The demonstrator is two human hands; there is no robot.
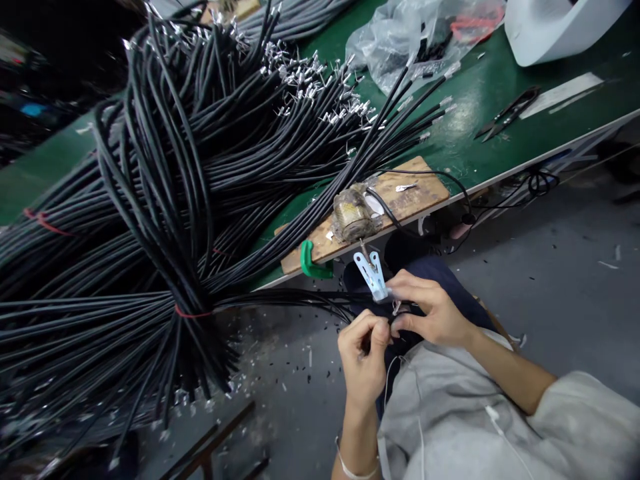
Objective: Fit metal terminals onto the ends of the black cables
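My left hand is closed, thumb against curled fingers, pinching a black cable that comes in from the left. My right hand meets it fingertip to fingertip at the cable's end, its thumb and fingers bent round a small piece I cannot make out. Just above the fingertips, a light blue clothes peg sits on the shaft of a small grimy motor. The motor is mounted on a wooden board at the table edge. Some thin wire strands show between the hands.
A large bundle of black cables with bared silvery ends covers the left of the green table. A green clamp grips the board's edge. Farther right lie thread snips, a clear plastic bag and a white container.
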